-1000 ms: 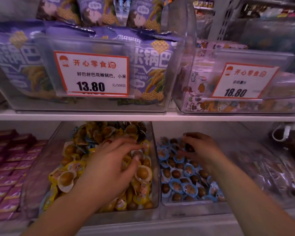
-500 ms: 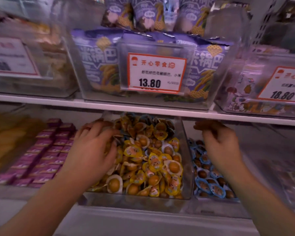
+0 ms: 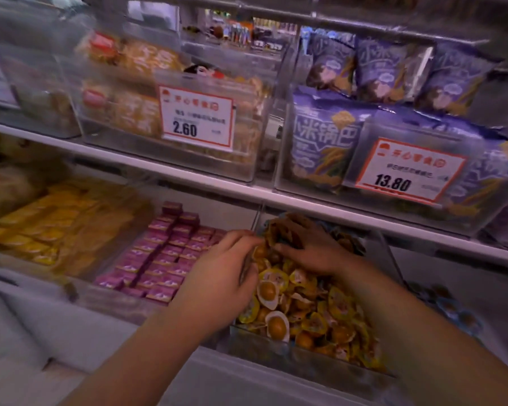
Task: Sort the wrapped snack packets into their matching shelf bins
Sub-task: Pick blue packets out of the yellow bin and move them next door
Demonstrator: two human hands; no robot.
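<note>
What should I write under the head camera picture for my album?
Two hands, left hand and right hand, dig into a clear bin of yellow snack packets on a shop shelf.

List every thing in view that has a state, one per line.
left hand: at the yellow bin's left edge, fingers curled among packets
right hand: over the bin's back, gripping packets
yellow packet bin: heaped full
purple packet bin: packets in rows
price tag 13.80: on the upper bin
</note>
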